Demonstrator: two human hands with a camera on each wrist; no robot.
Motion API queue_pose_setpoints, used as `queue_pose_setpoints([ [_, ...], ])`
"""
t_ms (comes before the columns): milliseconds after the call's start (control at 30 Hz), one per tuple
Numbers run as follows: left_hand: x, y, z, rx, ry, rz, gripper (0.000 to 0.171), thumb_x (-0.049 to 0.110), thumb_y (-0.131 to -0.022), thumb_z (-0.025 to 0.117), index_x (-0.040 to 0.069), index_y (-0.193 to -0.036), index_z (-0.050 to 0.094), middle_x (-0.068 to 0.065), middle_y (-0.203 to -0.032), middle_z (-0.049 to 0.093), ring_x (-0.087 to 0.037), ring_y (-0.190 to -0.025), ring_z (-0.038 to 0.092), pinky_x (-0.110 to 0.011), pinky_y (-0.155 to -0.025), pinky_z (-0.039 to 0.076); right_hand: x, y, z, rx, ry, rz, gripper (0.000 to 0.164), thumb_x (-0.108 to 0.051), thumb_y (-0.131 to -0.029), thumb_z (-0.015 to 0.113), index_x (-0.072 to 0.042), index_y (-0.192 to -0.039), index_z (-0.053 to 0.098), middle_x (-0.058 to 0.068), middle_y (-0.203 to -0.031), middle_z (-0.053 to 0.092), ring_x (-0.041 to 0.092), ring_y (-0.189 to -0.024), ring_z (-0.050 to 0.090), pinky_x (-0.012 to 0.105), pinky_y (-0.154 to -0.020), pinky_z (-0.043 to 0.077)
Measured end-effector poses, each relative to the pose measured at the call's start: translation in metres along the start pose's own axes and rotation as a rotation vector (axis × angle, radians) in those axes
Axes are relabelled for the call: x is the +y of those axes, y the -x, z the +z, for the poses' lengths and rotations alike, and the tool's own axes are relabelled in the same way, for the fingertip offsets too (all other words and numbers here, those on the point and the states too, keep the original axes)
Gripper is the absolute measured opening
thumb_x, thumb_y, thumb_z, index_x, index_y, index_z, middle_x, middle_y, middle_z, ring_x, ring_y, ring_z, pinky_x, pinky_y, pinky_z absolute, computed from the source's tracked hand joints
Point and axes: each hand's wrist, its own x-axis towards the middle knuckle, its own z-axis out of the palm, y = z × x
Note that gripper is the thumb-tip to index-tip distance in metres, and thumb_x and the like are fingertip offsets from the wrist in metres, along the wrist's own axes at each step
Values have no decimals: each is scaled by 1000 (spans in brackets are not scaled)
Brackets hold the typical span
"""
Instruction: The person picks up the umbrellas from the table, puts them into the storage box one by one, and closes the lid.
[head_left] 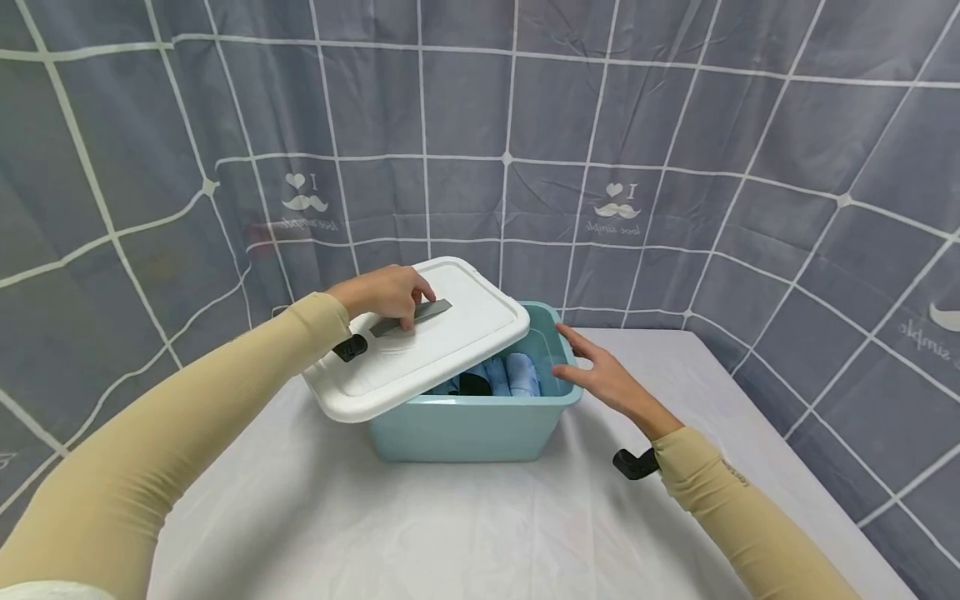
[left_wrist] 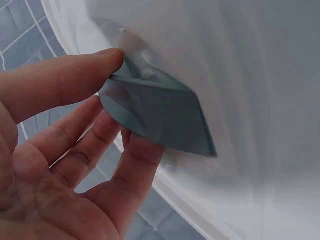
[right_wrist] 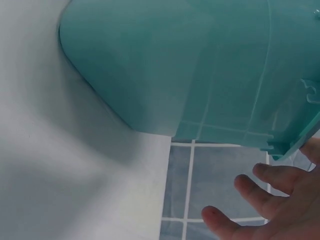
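Note:
A teal storage box [head_left: 465, 429] stands on the white-covered table with rolled blue clothes [head_left: 517, 375] inside. Its white lid [head_left: 465, 308] is tilted over the box's left part, leaving the right part uncovered. My left hand [head_left: 390, 296] pinches the grey handle [left_wrist: 155, 110] on top of the lid between thumb and fingers. At the box's right end, my right hand [head_left: 600, 375] has its fingers spread beside the rim, the thumb near the inner edge. The right wrist view shows several relaxed fingers [right_wrist: 255, 195] below the rim; whether they touch it is hard to tell.
A grey curtain [head_left: 465, 108] with white grid lines hangs behind and on both sides. The white tabletop [head_left: 480, 533] extends in front of the box and to its right. Black wrist straps [head_left: 636, 464] sit on both sleeves.

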Motion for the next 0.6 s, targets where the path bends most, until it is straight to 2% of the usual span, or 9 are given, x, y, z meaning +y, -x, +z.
queue_pose_setpoints([
  [167,7,-5,6,-25,-18,28,63,-5,-76,66,8,-138,61,-15,-129,61,-26,-105,56,-38,-92,47,0,1,0,32,35,-37,85,-49,-93,68,-31,-162,22,3,-166,28,36,-148,32,68,-109,32],
  [333,17,-9,11,-49,-18,54,62,-7,-77,65,8,-137,62,-13,-120,61,-23,-98,54,-35,-86,46,-1,2,-1,87,63,-112,83,-46,-92,71,-37,-160,25,0,-164,31,34,-149,32,67,-112,29],
  [500,26,-12,13,-46,-29,83,62,-10,-75,63,8,-135,63,-11,-113,61,-23,-95,53,-33,-84,45,-1,2,-4,115,94,-212,82,-39,-91,74,-33,-160,30,-2,-165,31,30,-150,30,63,-113,29],
  [600,30,-13,15,-42,-30,103,63,-11,-73,62,9,-133,65,-11,-110,61,-22,-95,53,-33,-84,44,-2,2,-5,112,116,-275,80,-34,-91,75,-28,-159,33,0,-166,28,33,-152,27,65,-113,29],
])
